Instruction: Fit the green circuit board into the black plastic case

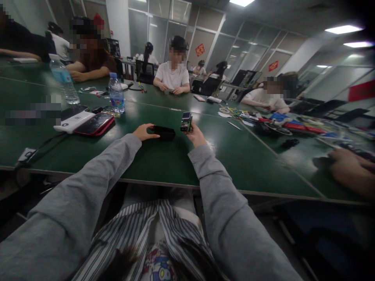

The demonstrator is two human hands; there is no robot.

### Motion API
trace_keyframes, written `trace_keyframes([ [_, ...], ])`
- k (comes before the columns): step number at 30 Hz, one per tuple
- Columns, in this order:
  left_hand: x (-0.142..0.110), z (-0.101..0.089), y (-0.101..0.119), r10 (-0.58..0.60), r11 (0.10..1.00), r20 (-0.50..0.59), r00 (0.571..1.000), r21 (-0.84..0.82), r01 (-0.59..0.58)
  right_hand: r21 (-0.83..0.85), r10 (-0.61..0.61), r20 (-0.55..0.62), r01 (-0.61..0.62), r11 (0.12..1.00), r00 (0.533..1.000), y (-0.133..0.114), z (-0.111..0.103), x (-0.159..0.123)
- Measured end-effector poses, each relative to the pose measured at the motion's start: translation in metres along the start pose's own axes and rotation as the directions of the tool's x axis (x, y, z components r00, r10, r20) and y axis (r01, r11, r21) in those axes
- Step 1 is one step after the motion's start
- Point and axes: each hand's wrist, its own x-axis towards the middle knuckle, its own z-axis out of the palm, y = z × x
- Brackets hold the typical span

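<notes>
My left hand point(144, 132) grips one end of a black open case point(164, 133), with the thumb on the near side and the fingers behind. The case is tilted just over the green table point(164, 162). To the right of it, my right hand point(195, 134) holds up a small circuit board point(186, 121) with a dark screen on its upper part and metal connectors lower down. The board and the case are apart. Fingers of my right hand are partly hidden behind the board.
Left of me lie a phone with a red case point(95, 124), a white power bank point(75, 121) and water bottles point(116, 95). Tangled cables point(281, 123) cover the right side. A co-worker's hand point(351, 169) rests near the right edge. Other people sit across the table.
</notes>
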Motion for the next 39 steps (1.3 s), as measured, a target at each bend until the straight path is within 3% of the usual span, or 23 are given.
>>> trace_keyframes([
  [4, 0.001, 0.000, -0.007, -0.015, 1.000, 0.096, 0.995, 0.017, 0.013, -0.001, -0.025, -0.114, 0.025, 1.000, 0.993, -0.001, 0.011, -0.011],
  [7, 0.001, 0.000, -0.011, -0.024, 1.000, 0.122, 0.992, 0.014, 0.022, -0.042, -0.183, 0.023, 0.184, 0.982, 0.983, -0.001, 0.025, -0.024],
  [11, 0.001, 0.001, -0.012, -0.029, 0.998, 0.120, 0.992, -0.043, 0.035, -0.168, -0.362, 0.240, 0.405, 0.899, 0.901, 0.006, 0.045, -0.040],
  [14, 0.000, 0.003, -0.013, -0.026, 0.996, 0.118, 0.993, -0.078, 0.035, -0.316, -0.416, 0.428, 0.564, 0.763, 0.802, 0.016, 0.057, -0.052],
  [18, 0.001, 0.005, -0.017, -0.002, 0.992, 0.111, 0.994, -0.124, 0.016, -0.468, -0.371, 0.680, 0.764, 0.444, 0.632, 0.024, 0.062, -0.063],
  [21, 0.001, 0.005, -0.019, 0.007, 0.990, 0.115, 0.993, -0.142, 0.010, -0.504, -0.287, 0.773, 0.823, 0.261, 0.565, 0.023, 0.062, -0.064],
  [24, 0.002, 0.004, -0.019, 0.002, 0.988, 0.120, 0.993, -0.151, 0.016, -0.515, -0.237, 0.795, 0.828, 0.223, 0.559, 0.019, 0.062, -0.061],
  [30, 0.002, 0.002, -0.018, -0.010, 0.990, 0.136, 0.991, -0.141, 0.030, -0.536, -0.199, 0.782, 0.800, 0.270, 0.591, 0.019, 0.069, -0.055],
  [39, 0.002, -0.001, -0.012, 0.016, 0.992, 0.144, 0.989, -0.123, 0.002, -0.536, -0.116, 0.823, 0.828, 0.165, 0.556, 0.023, 0.057, -0.052],
])
